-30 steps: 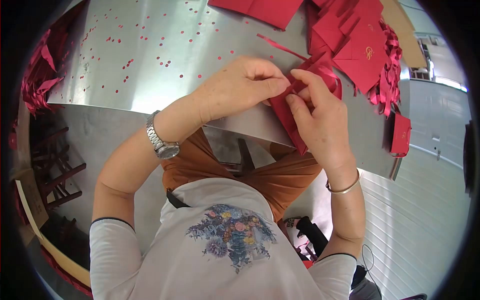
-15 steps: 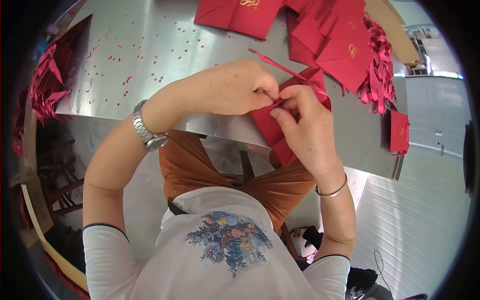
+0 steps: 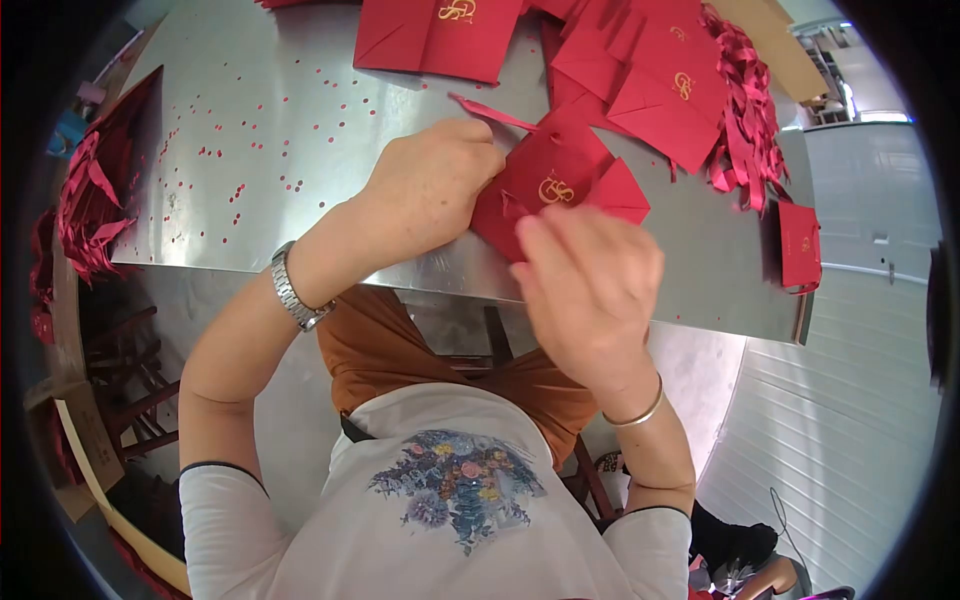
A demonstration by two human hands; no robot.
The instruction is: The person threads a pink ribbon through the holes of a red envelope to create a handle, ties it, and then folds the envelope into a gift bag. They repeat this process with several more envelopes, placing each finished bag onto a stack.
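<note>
A red paper gift bag (image 3: 585, 160) with a gold monogram lies tilted near the table's front edge. A red ribbon (image 3: 490, 112) trails from its upper edge to the left; a short dark red ribbon piece (image 3: 511, 207) shows at its lower left. My left hand (image 3: 435, 185), wearing a watch, is closed at the bag's left edge, its fingertips hidden behind the hand. My right hand (image 3: 595, 295), wearing a bangle, is over the bag's lower edge, close to the short ribbon piece. Motion smears its fingers, and I cannot tell whether they pinch the ribbon.
Overlapping red bags (image 3: 660, 90) lie at the back right, another flat bag (image 3: 430, 35) at the back. A ribbon heap (image 3: 745, 120) and a small bag (image 3: 800, 250) are at the right. More ribboned bags (image 3: 95, 205) stand left. Red paper dots scatter the metal table (image 3: 330, 55).
My hands have moved apart; the left went up and left, the right lower. The bag has turned so its gold monogram shows. The view has shifted slightly.
</note>
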